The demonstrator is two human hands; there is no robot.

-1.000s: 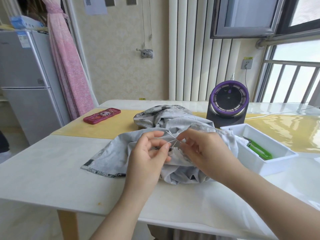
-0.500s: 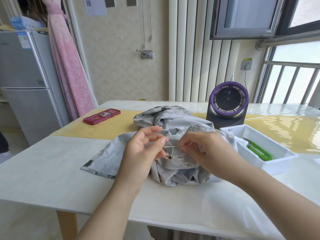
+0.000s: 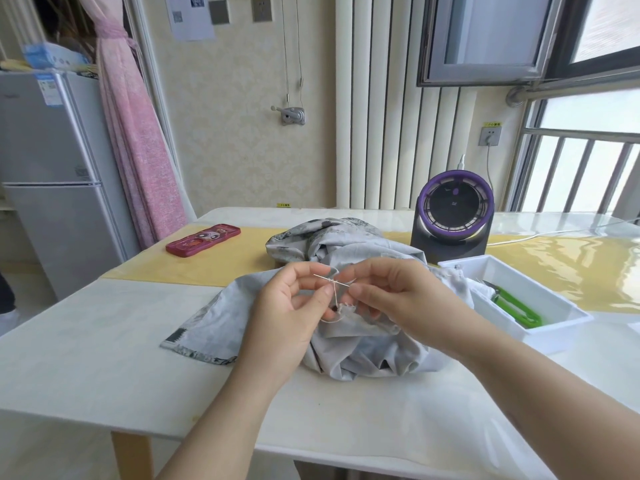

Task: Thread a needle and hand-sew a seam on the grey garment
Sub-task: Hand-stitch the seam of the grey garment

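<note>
The grey garment (image 3: 349, 251) lies crumpled on the white table (image 3: 104, 341), its frayed edge lifted between my hands. My right hand (image 3: 398, 296) pinches the thin silver needle (image 3: 329, 279), which lies nearly level and points left. My left hand (image 3: 291, 306) pinches the pale thread (image 3: 335, 294) just below the needle, with a loop of thread hanging down to the cloth. Both hands hover a little above the garment's front fold.
A white tray (image 3: 554, 327) with green scissors (image 3: 516, 308) sits at the right, close to my right wrist. Behind it stands a purple-ringed fan (image 3: 453, 216) with a white cable. A red case (image 3: 203, 240) lies on the yellow mat (image 3: 225, 265) at the left.
The needle has swung from slanted to nearly level, tip to the left. My left fingers have shifted from the needle area onto the thread below it. The garment edge has stayed lifted.
</note>
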